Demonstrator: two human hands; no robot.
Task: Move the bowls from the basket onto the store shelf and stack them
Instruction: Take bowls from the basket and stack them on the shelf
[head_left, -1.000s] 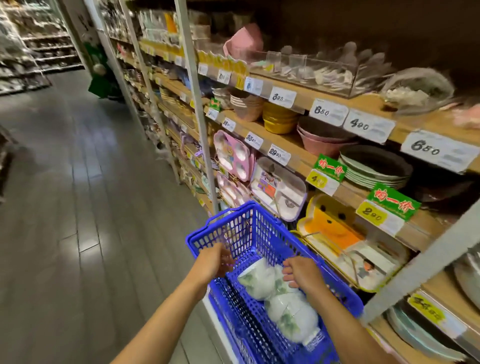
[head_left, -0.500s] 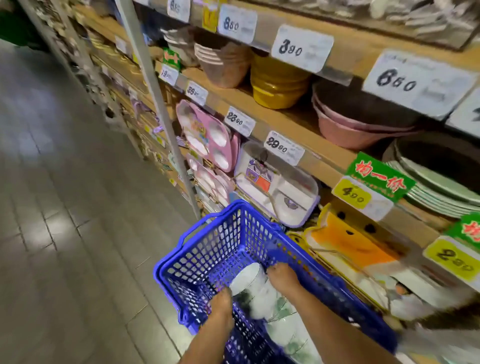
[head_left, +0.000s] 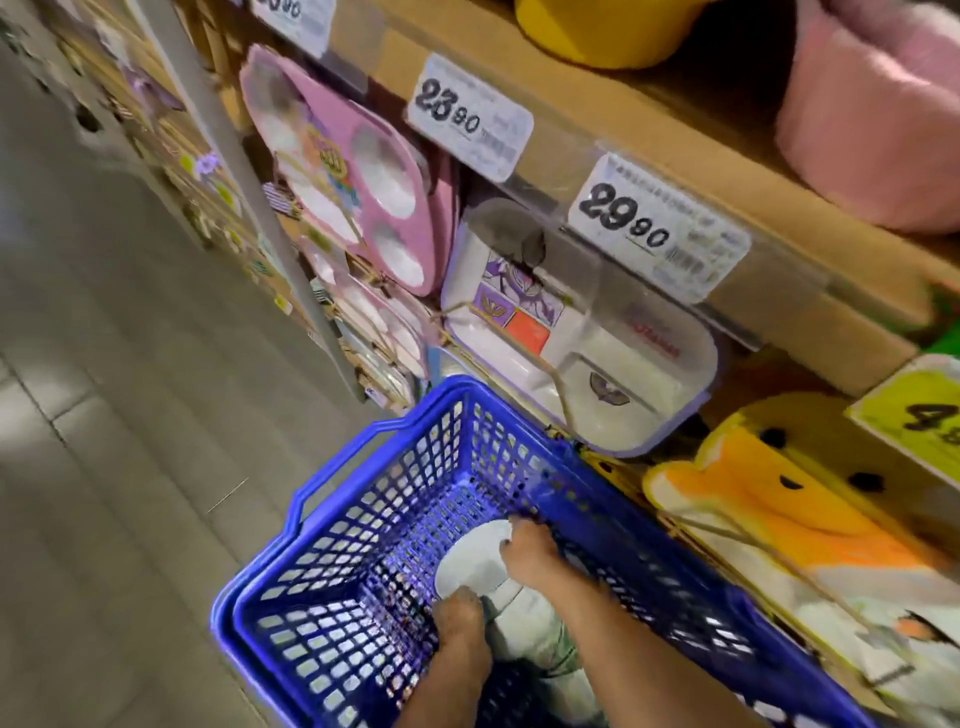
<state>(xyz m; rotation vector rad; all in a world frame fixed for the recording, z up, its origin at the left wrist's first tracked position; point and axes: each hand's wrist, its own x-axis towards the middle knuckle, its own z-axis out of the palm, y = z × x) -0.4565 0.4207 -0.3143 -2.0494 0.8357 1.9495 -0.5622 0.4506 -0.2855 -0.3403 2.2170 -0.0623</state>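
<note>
Basket (head_left: 395, 499) walls around bowls (head_left: 470, 564), trays (head_left: 597, 338) seemingly behind

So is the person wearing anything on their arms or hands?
No. The left hand and right hand are bare, with no gloves, and both forearms show no sleeves, watch or bracelet. The picture is too blurred to tell about rings.

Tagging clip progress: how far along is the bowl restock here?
Done: nothing visible; no white bowl shows on the shelf in view. In hand: the left hand and right hand both reach into the blue basket and touch the top white bowl; the grip is too blurred to call. Left: lift it out, move the bowls beneath too, and stack them all on the shelf.
</note>
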